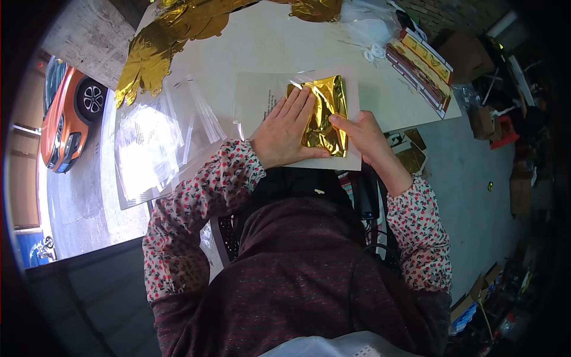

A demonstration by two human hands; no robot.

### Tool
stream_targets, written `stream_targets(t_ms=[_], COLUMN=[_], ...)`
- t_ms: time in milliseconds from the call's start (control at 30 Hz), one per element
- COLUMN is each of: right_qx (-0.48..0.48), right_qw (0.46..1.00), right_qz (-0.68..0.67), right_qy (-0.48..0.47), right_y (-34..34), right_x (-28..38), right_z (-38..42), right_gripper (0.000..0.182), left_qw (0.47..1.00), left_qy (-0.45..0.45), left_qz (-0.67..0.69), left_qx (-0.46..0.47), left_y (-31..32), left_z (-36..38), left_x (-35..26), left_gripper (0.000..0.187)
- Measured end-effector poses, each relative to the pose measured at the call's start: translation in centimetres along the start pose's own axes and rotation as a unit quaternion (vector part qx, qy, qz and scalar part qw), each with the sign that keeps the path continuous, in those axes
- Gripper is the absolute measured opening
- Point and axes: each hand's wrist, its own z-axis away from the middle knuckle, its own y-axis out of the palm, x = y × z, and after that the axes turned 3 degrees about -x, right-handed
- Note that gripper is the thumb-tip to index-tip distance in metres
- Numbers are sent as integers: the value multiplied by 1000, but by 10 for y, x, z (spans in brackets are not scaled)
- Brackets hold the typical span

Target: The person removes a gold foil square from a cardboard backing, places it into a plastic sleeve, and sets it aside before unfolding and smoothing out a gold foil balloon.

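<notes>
A folded piece of shiny gold foil (324,119) lies on a clear plastic bag (250,95) with printed text, which has a pale backing under it. My left hand (288,128) rests flat across the foil's left side, fingers stretched out and thumb spread along its lower edge. At the foil's right edge, my right hand (366,137) presses its thumb onto the gold surface. Its other fingers are bent and partly hidden beneath the hand. More flat gold foil pieces (172,41) lie in a heap across the far side of the table.
A stack of clear plastic bags (148,143) reflects bright light on the table's left. Printed cards (422,71) and white plastic wrapping (369,27) lie at the far right of the table (262,47). An orange car (65,119) stands at left; boxes (520,190) line the right.
</notes>
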Motion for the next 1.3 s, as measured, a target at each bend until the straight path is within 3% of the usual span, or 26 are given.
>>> stream_targets(t_ms=[133,233,267,367,400,500,533,667,767,933,967,1033,1133,1167,1233,1300], right_qx=[-8,22,35,17,21,-141,-162,-65,-16,22,19,-114,-80,-95,-52,-45], right_qw=[998,991,995,992,964,940,951,983,999,999,998,937,942,927,950,951], right_qz=[43,128,96,56,267,245,170,149,13,-31,2,100,82,137,137,145], right_qy=[-43,21,-18,-113,1,-190,-203,-90,-28,-35,-60,-316,-316,-335,-276,-271], right_y=[0,-6,-6,-5,-21,-27,-25,-27,-24,-10,-6,15,36,39,42,42], right_x=[-1,1,-3,7,14,22,26,13,-4,-15,-15,-25,-22,-22,-22,-20], right_z=[-3,-11,-12,1,-4,21,28,40,40,42,44,49,52,54,55,55], right_gripper=[31,40,47,48,32,29,27,27,31,43,44,38,54,59,76,77], left_qw=[1000,999,999,999,998,999,999,997,1000,996,996,995,995,995,993,989], left_qy=[-11,-3,0,4,6,11,14,55,25,-3,3,12,17,20,-1,-25], left_qz=[-19,-45,-48,-53,-52,-48,-44,-21,-14,-56,-57,-58,-43,-42,-19,-2], left_qx=[5,-8,-9,-12,-15,-20,-19,-45,5,69,73,80,83,84,115,149], left_y=[-2,3,3,2,2,0,0,3,-1,-2,-2,0,9,8,9,9], left_z=[-1,0,1,1,1,-1,-1,1,-2,-6,-7,-10,-7,-5,-5,-6], left_x=[-5,-2,-1,-1,-1,1,1,7,2,0,1,3,13,16,19,22], left_gripper=[117,117,117,114,114,112,111,112,111,116,116,116,110,108,97,92])
